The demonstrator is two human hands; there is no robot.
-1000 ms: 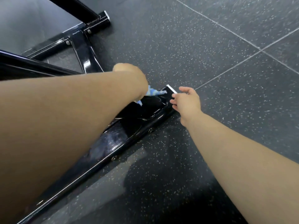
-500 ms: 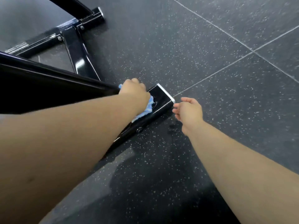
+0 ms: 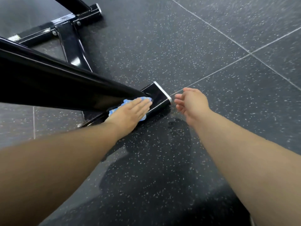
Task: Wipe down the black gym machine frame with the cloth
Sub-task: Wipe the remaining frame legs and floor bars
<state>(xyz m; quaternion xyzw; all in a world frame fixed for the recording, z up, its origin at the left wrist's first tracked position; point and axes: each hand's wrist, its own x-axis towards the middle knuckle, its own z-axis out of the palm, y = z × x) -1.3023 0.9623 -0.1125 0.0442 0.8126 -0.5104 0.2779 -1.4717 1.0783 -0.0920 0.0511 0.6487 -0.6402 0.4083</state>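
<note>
Left hand (image 3: 130,111) flat, fingers straight, presses blue cloth (image 3: 114,110) onto glossy black steel frame rail (image 3: 158,95); rail's long axis runs ahead-right to capped end. Right hand (image 3: 190,103) loose, empty, just beyond cap.

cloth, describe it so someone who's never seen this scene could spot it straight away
Find the black gym machine frame on the speckled dark floor and follow its low bar to the silver-capped end. There the left hand presses flat on the cloth. It is the only light blue thing, peeking out around the hand.
</note>
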